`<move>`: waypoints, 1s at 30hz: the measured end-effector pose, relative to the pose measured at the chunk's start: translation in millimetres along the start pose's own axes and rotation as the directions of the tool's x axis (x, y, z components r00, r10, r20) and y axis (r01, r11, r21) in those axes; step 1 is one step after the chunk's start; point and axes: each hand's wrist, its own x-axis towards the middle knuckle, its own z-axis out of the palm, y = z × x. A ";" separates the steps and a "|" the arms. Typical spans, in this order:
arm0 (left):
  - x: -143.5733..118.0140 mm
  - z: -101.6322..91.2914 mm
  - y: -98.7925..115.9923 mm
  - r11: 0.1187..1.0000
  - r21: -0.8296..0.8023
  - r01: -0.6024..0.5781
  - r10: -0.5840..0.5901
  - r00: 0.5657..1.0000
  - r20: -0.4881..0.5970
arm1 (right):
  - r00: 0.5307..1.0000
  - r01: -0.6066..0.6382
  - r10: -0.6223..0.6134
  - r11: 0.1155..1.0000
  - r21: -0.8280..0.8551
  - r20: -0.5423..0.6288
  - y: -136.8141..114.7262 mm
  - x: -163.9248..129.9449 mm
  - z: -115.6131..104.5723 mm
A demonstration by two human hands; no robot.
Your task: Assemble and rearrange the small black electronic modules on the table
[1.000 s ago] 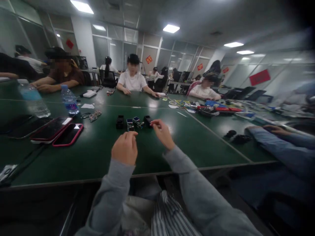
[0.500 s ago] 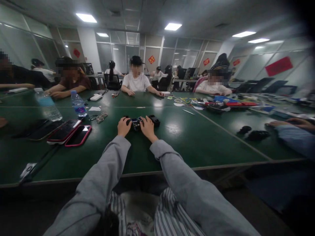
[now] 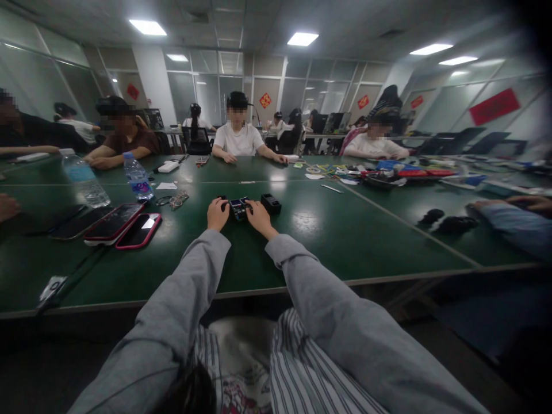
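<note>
Over the green table [image 3: 328, 253], a small dark electronic device [image 3: 238, 210] with screen-like panels lies between my two hands. My left hand [image 3: 218, 215] is beside its left edge, fingers bent around a dark thing that they mostly hide; I cannot make out what it is. My right hand [image 3: 259, 218] grips the device's right side, its fingertips on the upper right panel. Just beyond my right hand stands a black open-looking box [image 3: 271, 203], apart from the device.
Left of my hands lie red-edged phones [image 3: 140, 231], a blue-capped water bottle [image 3: 138, 179] and a larger bottle [image 3: 86, 181]. Glasses [image 3: 177, 199] rest near them. Cables and tools [image 3: 388, 174] are piled at the right. A co-worker's sleeve [image 3: 513, 227] reaches in beside black objects [image 3: 452, 222].
The device's top now faces me more, showing its panels clearly. My hands stay around the same spot. The whole view has shifted slightly.
</note>
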 end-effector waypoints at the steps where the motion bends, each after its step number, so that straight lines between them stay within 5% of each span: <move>1: -0.1 -0.2 0.4 1.000 0.004 -0.004 0.004 1.000 -0.003 | 1.000 -0.003 0.003 1.000 0.005 0.002 -0.3 -0.5 -0.1; 9: -1.5 -3.1 6.6 0.997 0.074 -0.015 0.022 0.995 -0.096 | 1.000 0.018 -0.017 0.999 0.034 -0.007 1.6 0.5 5.1; 19: -4.4 -1.1 14.8 0.989 0.065 -0.131 0.132 0.991 -0.001 | 0.998 0.053 -0.054 0.998 0.036 0.038 5.0 0.5 10.4; 26: -8.8 -6.0 23.7 0.993 0.076 -0.094 0.096 0.995 -0.021 | 0.996 0.058 -0.062 0.997 0.058 0.070 8.8 1.8 13.2; 30: -3.6 -4.8 19.2 0.999 0.008 0.041 -0.040 0.994 -0.097 | 0.995 0.065 -0.070 0.995 0.073 0.071 11.1 2.9 14.5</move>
